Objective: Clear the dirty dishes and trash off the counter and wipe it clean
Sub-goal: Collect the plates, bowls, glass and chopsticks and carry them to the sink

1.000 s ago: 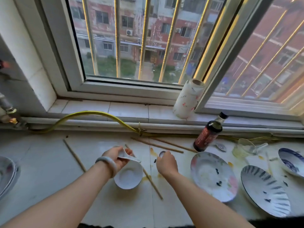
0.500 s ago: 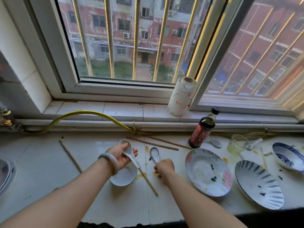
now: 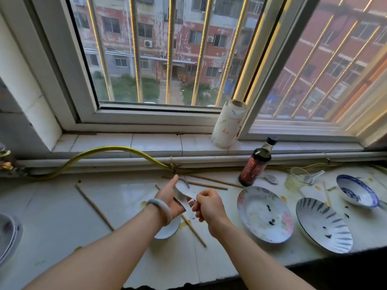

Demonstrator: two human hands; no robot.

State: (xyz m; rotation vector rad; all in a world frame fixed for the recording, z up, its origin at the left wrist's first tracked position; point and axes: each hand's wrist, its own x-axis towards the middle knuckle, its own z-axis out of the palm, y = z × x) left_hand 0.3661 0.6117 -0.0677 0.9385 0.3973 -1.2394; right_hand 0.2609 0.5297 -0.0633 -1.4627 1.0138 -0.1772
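Both hands on a spoon over the stained counter (image 3: pixel 62 216).
Left hand (image 3: pixel 169 198) grips the white spoon (image 3: pixel 182 188), thumb raised; right hand (image 3: pixel 208 207), fingers curled, pinches its handle. A small bowl (image 3: pixel 170 230) sits under the left wrist. Chopsticks (image 3: pixel 94 207) lie scattered. Two plates (image 3: pixel 265 214), a dark bottle (image 3: pixel 254 166) and a glass (image 3: pixel 297 177) are at right. A paper roll (image 3: pixel 229 124) stands on the tiled sill below the barred window.

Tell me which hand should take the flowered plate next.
Right, probably: both hands hold spoons, but the right hand is beside the flowered plate, while the left hand sits farther from it.
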